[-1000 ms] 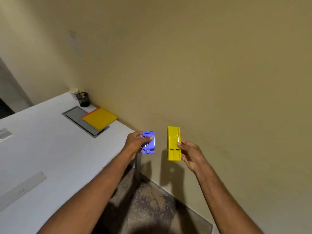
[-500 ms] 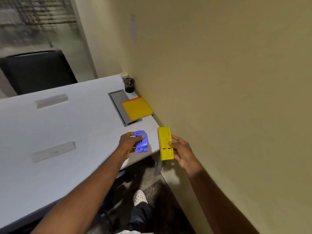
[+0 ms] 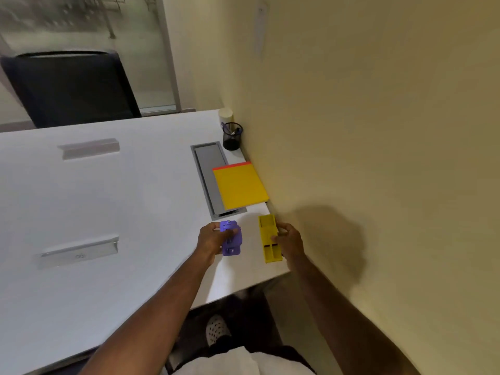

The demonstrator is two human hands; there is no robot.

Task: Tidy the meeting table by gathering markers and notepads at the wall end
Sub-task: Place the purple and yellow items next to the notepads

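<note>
Over the near corner of the white table (image 3: 81, 201), head view: my left hand (image 3: 212, 239) is closed around a purple block (image 3: 232, 238), thumb across its top face and fingers wrapped behind it, so that only its right half shows. My right hand (image 3: 290, 240) grips a yellow block (image 3: 268, 238) from its wall side; the fingertips (image 3: 278, 228) press its long right edge and the palm sits behind. The two blocks are held side by side, apart from each other, lengthwise toward the far end of the table. Whether either block touches the table surface I cannot tell.

Beyond my hands, a yellow notepad (image 3: 240, 186) with a red top strip lies flat against the wall (image 3: 378, 131), overlapping the right edge of a grey hatch (image 3: 209, 169) set in the tabletop. Past it a black mesh cup (image 3: 232, 136) stands at the wall end, holding what appear to be markers; they are too small to count. A pale cylinder (image 3: 225, 115) stands just behind the cup, its kind unclear.

Two grey strips (image 3: 89, 148) (image 3: 79, 251) lie on the table to the left; the nearer bears a mark I cannot read. A black chair (image 3: 73, 87) stands at the far side, its base hidden by the table. My forearms are cut off by the lower frame edge, and the picture is softly blurred throughout.
</note>
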